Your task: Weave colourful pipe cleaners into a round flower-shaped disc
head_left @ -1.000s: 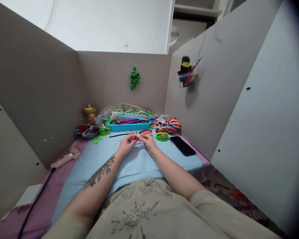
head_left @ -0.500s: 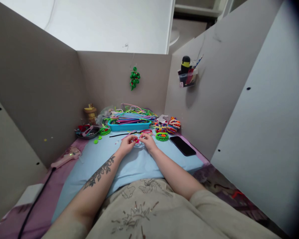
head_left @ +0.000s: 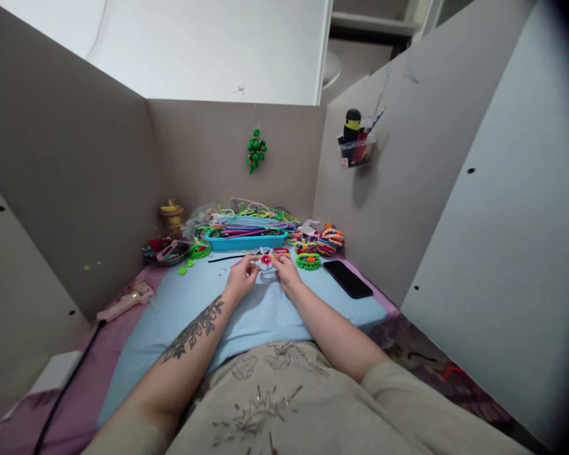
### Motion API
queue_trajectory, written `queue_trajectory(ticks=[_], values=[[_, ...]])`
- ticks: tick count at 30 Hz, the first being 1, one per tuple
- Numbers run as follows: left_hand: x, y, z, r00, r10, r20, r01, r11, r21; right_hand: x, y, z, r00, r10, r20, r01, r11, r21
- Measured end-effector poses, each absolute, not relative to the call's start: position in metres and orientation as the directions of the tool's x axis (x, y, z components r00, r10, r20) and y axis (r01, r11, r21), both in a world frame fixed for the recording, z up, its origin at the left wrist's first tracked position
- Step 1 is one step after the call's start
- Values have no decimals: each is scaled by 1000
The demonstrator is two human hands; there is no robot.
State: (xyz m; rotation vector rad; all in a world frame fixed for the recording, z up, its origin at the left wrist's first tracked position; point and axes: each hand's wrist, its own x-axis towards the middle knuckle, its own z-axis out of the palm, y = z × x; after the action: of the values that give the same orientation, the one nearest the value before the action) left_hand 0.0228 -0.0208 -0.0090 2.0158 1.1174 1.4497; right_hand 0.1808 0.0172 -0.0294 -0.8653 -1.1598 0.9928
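Both my hands meet over the light blue mat point(head_left: 180, 309) in the middle of the table. Between them they pinch a small pipe-cleaner flower point(head_left: 266, 259) with pale petals and a pink centre. My left hand point(head_left: 240, 280) grips it from the left with closed fingers. My right hand point(head_left: 286, 273) pinches it from the right. The flower stands upright, facing me, just in front of the blue tray point(head_left: 245, 240) heaped with coloured pipe cleaners.
A black phone point(head_left: 348, 277) lies right of my hands. Finished pipe-cleaner pieces point(head_left: 318, 245) sit behind it. A pink glue gun point(head_left: 126, 301) with a black cord lies at the left. A dish of bits point(head_left: 167, 251) stands at the back left. Cardboard walls enclose the table.
The flower has been turned up and lifted slightly, so its pink centre now faces me. Both hands shifted a little away from me with it.
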Motion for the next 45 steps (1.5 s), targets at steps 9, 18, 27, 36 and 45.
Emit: queue_trajectory(ticks=[9, 18, 27, 36, 45], values=[[27, -13, -8, 172, 857, 485, 167, -511, 843, 174, 9, -23, 27, 970, 241, -258, 240, -936], [24, -10, -12, 35, 857, 514, 265, -504, 822, 172, 8, -24, 42, 970, 238, -266, 240, -934], [23, -15, -7, 57, 810, 584, 327, -568, 755, 174, 10, -27, 78, 961, 266, -197, 276, -941], [28, -14, -6, 120, 854, 507, 188, -521, 833, 176, 9, -27, 99, 903, 417, 9, 419, -908], [22, -10, -8, 72, 899, 432, 147, -438, 887, 186, 15, -35, 280, 829, 484, 181, 450, -875]])
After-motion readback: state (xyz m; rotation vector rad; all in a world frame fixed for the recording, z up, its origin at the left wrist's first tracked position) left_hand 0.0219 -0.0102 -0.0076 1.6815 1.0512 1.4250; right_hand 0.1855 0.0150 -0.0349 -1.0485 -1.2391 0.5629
